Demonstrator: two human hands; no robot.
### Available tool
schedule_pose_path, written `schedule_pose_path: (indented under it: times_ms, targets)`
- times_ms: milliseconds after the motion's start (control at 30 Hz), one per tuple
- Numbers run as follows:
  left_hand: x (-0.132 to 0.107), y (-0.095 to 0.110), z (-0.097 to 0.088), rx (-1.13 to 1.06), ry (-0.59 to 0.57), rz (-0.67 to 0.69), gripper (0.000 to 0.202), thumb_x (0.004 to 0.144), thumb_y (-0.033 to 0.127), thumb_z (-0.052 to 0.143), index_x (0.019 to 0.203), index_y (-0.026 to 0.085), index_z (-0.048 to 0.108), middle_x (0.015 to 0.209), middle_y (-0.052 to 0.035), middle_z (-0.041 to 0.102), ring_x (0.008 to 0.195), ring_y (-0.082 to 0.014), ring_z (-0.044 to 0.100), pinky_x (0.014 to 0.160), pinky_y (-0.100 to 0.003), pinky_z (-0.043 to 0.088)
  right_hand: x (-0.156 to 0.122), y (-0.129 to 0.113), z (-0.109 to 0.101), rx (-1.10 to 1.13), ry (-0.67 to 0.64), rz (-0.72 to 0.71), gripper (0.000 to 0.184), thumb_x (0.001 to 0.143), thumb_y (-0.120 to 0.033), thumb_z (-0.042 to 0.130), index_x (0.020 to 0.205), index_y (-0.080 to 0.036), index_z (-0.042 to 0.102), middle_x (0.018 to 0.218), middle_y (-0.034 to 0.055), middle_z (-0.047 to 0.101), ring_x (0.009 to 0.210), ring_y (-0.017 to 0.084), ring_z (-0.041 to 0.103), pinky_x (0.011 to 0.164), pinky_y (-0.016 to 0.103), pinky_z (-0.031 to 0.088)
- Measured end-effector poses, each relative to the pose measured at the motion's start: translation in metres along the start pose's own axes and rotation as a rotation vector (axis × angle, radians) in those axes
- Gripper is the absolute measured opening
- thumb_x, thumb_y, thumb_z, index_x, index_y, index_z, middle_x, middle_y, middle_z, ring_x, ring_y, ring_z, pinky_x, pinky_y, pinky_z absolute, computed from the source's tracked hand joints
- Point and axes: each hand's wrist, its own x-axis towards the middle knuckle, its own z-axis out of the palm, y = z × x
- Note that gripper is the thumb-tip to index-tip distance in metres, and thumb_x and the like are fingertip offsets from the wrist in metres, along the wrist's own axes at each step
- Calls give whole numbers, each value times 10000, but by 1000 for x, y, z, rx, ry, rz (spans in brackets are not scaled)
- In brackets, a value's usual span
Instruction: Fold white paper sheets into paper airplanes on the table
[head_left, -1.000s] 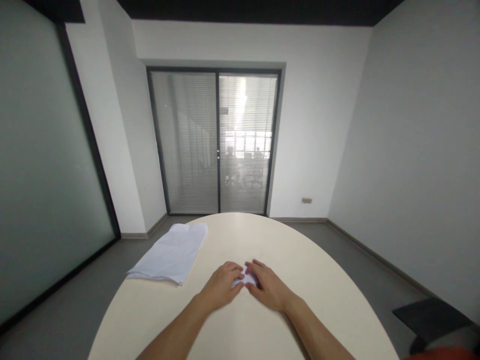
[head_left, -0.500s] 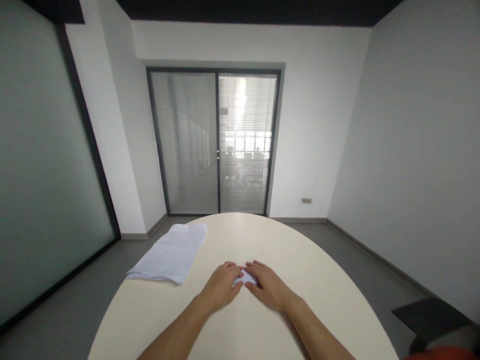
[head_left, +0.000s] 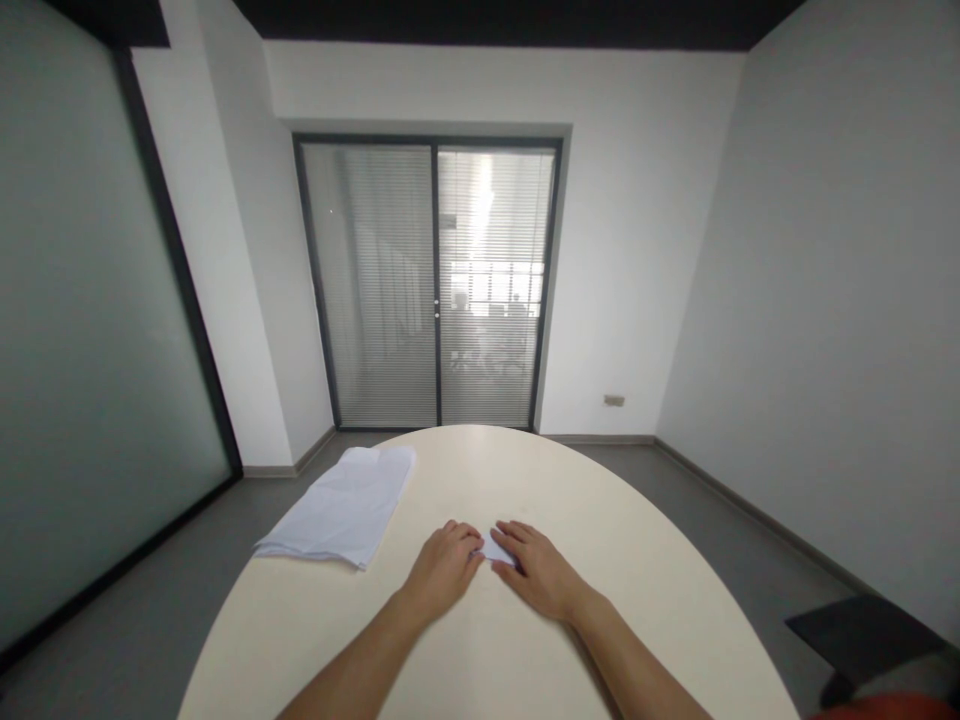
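A small piece of folded white paper (head_left: 494, 548) lies on the table between my two hands, mostly covered by them. At its left end, my left hand (head_left: 446, 568) is closed, thumb and fingertips pinching the edge. My right hand (head_left: 541, 570) grips the right part, its fingers bent over the top and the thumb along the near side. Both forearms reach in from the near edge of the table. How the paper is folded underneath my fingers is hidden.
A stack of larger white paper sheets (head_left: 341, 508) lies at the left of the round cream table (head_left: 480, 660). Beyond the table is a glass door with blinds (head_left: 435, 290). A dark chair part (head_left: 862, 630) stands low at the right.
My left thumb has moved up against the left fingertips, closing the gap there. The right hand and the stack of sheets stay nearly where they were.
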Motion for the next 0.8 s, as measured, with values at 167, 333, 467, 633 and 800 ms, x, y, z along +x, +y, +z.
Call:
schedule_pose_path:
  times_ms: [167, 333, 467, 633, 800]
  targets:
    - [1, 2, 1, 68, -5, -71, 212, 948, 221, 522, 1032, 208, 716, 1062, -47, 693, 998, -225, 584, 904, -362, 463, 3, -2, -3, 8, 15, -50, 410, 993, -378, 420, 1318, -219, 614, 1354, 104, 618, 1291, 246, 527, 1157, 447, 317]
    - [2, 1, 2, 110, 0, -112, 225, 953, 218, 503, 1003, 208, 723, 1049, -48, 688, 999, -228, 579, 890, -355, 461, 4, -3, -4, 17, 34, -3, 353, 976, -346, 452, 1215, -247, 692, 1296, 89, 659, 1210, 245, 575, 1075, 421, 401]
    - [1, 0, 3, 108, -7, -114, 229, 947, 214, 502, 1028, 214, 716, 1058, -49, 683, 1016, -225, 570, 916, -347, 450, 3, -3, -4, 40, 36, 0, 343, 971, -342, 455, 1187, -254, 707, 1294, 84, 660, 1198, 247, 571, 1039, 405, 418]
    - [0, -4, 5, 94, -2, -79, 233, 935, 223, 516, 1084, 235, 695, 1079, -40, 674, 1027, -221, 557, 936, -345, 443, 4, -4, -6, 40, 39, -9, 311, 966, -304, 468, 1134, -249, 724, 1265, 77, 674, 1176, 237, 573, 1023, 376, 416]
    - [1, -3, 5, 73, 6, -74, 208, 933, 233, 521, 1061, 226, 686, 1059, -36, 676, 1010, -222, 558, 919, -342, 447, 4, -7, -7, 10, 71, -14, 256, 930, -250, 521, 1077, -240, 731, 1183, 60, 706, 1116, 221, 585, 993, 345, 406]
